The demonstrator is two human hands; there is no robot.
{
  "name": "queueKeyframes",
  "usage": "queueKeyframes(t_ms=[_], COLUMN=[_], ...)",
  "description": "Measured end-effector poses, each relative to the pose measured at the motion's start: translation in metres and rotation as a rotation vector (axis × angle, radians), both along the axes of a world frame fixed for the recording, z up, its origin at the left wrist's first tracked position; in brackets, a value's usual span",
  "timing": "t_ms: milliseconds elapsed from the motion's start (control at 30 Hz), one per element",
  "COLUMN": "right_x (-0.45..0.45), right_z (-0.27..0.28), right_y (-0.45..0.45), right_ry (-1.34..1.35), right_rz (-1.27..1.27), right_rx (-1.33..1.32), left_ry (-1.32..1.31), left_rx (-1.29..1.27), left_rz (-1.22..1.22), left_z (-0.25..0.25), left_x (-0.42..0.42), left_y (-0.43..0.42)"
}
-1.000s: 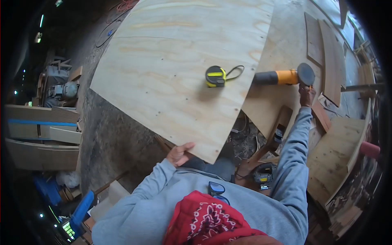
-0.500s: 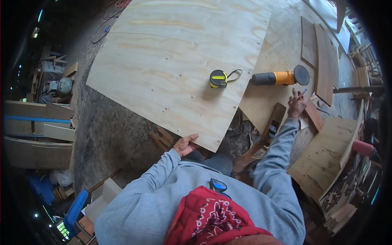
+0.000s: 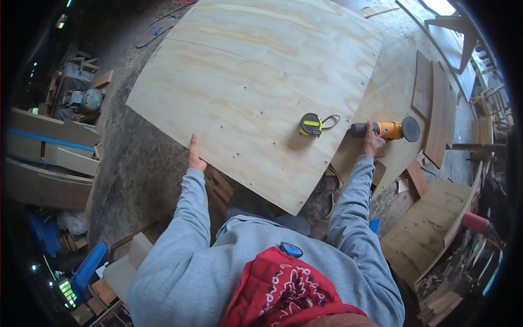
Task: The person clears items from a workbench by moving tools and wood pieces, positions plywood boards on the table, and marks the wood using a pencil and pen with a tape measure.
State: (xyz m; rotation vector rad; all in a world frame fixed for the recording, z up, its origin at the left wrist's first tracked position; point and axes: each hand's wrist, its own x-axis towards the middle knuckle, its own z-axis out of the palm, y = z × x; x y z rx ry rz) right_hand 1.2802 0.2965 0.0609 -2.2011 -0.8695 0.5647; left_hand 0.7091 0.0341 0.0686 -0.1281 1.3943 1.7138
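Observation:
A large pale plywood sheet (image 3: 218, 92) lies in front of me, its near corner pointing at my body. My left hand (image 3: 196, 157) grips its near left edge, with some fingers hidden beneath. My right hand (image 3: 373, 144) is at an orange and black angle grinder (image 3: 389, 131) with a round dark disc, its fingers over the middle of the tool's body. A thin blue-tipped pen (image 3: 383, 132) sticks out from that hand; whether the fingers also grip the grinder, I cannot tell. On the sheet, near its right edge, rests a yellow and black tape measure (image 3: 311, 125).
Curved wooden pieces (image 3: 436, 114) lie beyond the grinder on a lower board (image 3: 400, 103). At right stands a plywood box-like piece (image 3: 427, 218) beside a red cylinder (image 3: 475, 222). Stacked curved panels (image 3: 49, 169) and a pale chair (image 3: 131, 267) are on the left.
My left hand has slid left along the sheet's near edge. My right hand has moved left from beside the grinder's disc to its body, keeping the pen. The view has shifted slightly.

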Motion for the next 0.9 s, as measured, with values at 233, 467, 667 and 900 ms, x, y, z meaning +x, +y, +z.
queueKeyframes(t_ms=[233, 467, 667, 900], right_x=[0.03, 0.117, 0.005, -0.083], right_z=[0.072, 0.034, 0.067, 0.065], right_y=[-0.001, 0.031, -0.069, -0.162], right_ry=[0.036, -0.551, 0.198, 0.706], right_rz=[0.053, 0.104, 0.348, 0.427], right_rx=[0.079, -0.017, 0.171, 0.063], left_ry=[0.083, -0.041, 0.109, -0.061], left_rx=[-0.008, 0.009, -0.037, 0.096], left_rz=[-0.06, -0.129, 0.055, -0.022], left_z=[-0.013, -0.013, -0.036, -0.044], left_x=[-0.021, -0.019, -0.023, -0.019], left_y=[0.001, -0.003, -0.009, -0.009])
